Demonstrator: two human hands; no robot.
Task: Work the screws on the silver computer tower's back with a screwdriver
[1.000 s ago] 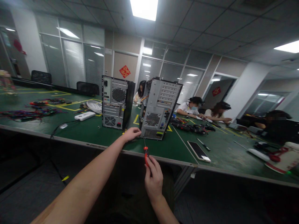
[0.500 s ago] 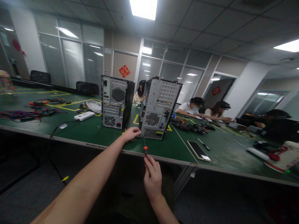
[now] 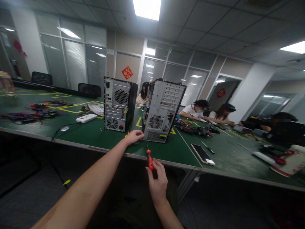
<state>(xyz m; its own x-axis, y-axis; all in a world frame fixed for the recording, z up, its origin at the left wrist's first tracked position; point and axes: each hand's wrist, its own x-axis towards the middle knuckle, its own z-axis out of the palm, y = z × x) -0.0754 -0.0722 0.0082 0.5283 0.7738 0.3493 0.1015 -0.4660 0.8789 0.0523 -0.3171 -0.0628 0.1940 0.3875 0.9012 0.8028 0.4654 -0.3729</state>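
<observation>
My right hand (image 3: 158, 181) has thumb and fingers at the rear end of a red-and-black screwdriver (image 3: 149, 159). The thin shaft points away from me, its tip at the lower left rear corner of a computer tower (image 3: 156, 111). At that same corner is my left hand (image 3: 135, 137), fingers closed together with the tips against the case edge; whatever they may pinch is hidden. The tower stands upright, its back panel towards me and its left side apparently uncovered. A second computer tower (image 3: 116, 106) stands to its left, back panel also facing me.
On the green table (image 3: 95, 140) lie a white power strip (image 3: 86, 118), bundled cables (image 3: 30, 116), a white round grille (image 3: 95, 108) and more cables (image 3: 197, 129). A phone (image 3: 202, 154) and a pen (image 3: 207, 147) are at right. Several people sit across the table.
My right hand has slid back and slightly right along the screwdriver, so more of its red handle shows. My left hand and both towers stay put.
</observation>
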